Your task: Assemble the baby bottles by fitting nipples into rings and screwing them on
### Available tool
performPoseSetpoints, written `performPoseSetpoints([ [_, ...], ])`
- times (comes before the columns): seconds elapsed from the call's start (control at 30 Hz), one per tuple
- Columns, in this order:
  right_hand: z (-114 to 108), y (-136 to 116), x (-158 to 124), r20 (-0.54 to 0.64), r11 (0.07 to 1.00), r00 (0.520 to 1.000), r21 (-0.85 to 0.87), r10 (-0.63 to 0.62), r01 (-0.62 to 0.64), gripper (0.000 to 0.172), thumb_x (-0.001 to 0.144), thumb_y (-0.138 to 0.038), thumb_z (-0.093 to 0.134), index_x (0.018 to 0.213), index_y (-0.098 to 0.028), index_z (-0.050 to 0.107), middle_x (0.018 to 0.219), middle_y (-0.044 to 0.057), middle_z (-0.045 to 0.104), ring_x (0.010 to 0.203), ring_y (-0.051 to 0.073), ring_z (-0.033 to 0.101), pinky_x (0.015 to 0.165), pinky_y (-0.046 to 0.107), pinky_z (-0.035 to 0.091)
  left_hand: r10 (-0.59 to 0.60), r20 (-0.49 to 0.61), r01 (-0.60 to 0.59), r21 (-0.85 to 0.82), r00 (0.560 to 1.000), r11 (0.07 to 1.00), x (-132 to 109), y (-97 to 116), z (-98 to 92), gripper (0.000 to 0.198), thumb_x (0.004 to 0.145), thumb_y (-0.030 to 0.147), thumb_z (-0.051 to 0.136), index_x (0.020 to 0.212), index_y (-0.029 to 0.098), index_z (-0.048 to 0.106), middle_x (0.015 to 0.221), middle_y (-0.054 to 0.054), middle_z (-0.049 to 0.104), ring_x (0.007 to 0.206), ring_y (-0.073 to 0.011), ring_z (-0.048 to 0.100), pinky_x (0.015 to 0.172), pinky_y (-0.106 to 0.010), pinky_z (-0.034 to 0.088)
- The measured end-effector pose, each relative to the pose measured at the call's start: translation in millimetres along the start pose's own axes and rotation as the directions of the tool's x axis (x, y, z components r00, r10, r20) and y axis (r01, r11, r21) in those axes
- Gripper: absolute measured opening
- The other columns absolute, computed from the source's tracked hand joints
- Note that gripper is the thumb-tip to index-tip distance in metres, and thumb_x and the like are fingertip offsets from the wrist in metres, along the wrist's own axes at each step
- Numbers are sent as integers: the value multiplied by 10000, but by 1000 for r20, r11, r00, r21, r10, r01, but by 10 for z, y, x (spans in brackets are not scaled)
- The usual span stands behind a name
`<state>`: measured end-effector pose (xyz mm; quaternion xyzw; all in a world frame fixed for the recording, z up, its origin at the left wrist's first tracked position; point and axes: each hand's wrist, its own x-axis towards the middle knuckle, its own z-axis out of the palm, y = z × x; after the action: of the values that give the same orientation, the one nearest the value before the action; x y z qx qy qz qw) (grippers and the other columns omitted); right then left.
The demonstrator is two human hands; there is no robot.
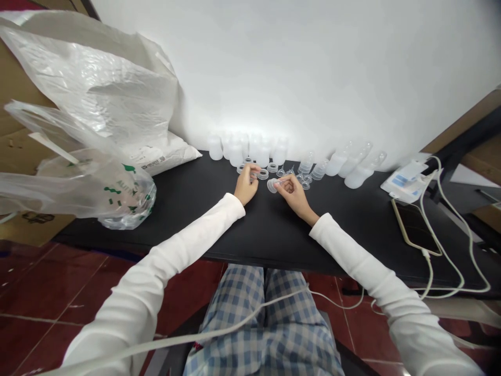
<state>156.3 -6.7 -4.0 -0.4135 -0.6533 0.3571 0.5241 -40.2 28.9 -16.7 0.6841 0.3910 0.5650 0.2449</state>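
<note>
Both bare hands work close together near the middle of a black counter, directly below a crowded line of clear plastic parts. The right hand has its fingers curled and closed on a clear plastic cap, which is held off the counter at the hand's 9 o'clock. The left hand lies at 9 o'clock from the right, with its fingers bent and drawn together; whether they pinch a small part is hidden from this view. Small translucent rings lie just beyond the hands at 12 o'clock. Behind them stand clear plastic bottles, with more bottles lying at 2 o'clock. At 9 o'clock, a clear carrier bag with green print sits on the counter against a white sack. At 3 o'clock, a smartphone lies beside a white charging cable. Working with the fingertips, as here, seems right for parts this thin and slick. Keeping both hands low over the counter and close together should give steady control, while a firm pinch at the cap's rim should stop it from slipping.
</note>
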Motion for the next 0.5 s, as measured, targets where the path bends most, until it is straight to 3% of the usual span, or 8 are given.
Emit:
performPoseSetpoints([
  [0.1,-10,12,6,-13,1000,1000,-15,-17,17,446,768,-590,789,952,-243,576,749,-41,485,632,108,428,585,265,376,65,-278,16,278,958,960,129,-141,-230,425,721,-19,499,1086,199,509,1160,-111,567,1166,-245,576,1045,-439,499],
  [0.23,-38,35,11,8,994,997,-84,-73,73,372,800,-502,777,998,-242,600,839,-23,489,600,91,374,564,269,366,3,-504,213,370,864,904,321,-405,-637,657,654,-39,533,1283,127,443,1381,-205,442,1400,-330,418,1239,-512,311],
  [0.37,-68,57,10,1,978,991,-161,-137,135,292,847,-399,734,1083,-244,659,918,2,491,631,96,396,645,296,442,-96,-543,315,327,834,891,464,-661,-962,891,614,-55,568,1452,79,297,1550,-253,319,1551,-334,250,1324,-479,140],
  [0.5,-76,53,2,-1,972,993,-204,-117,115,304,873,-397,709,1145,-264,690,980,22,490,683,109,423,695,305,482,-199,-440,327,237,876,915,586,-878,-1090,954,658,-23,607,1515,119,211,1630,-240,277,1569,-284,271,1316,-413,194],
])
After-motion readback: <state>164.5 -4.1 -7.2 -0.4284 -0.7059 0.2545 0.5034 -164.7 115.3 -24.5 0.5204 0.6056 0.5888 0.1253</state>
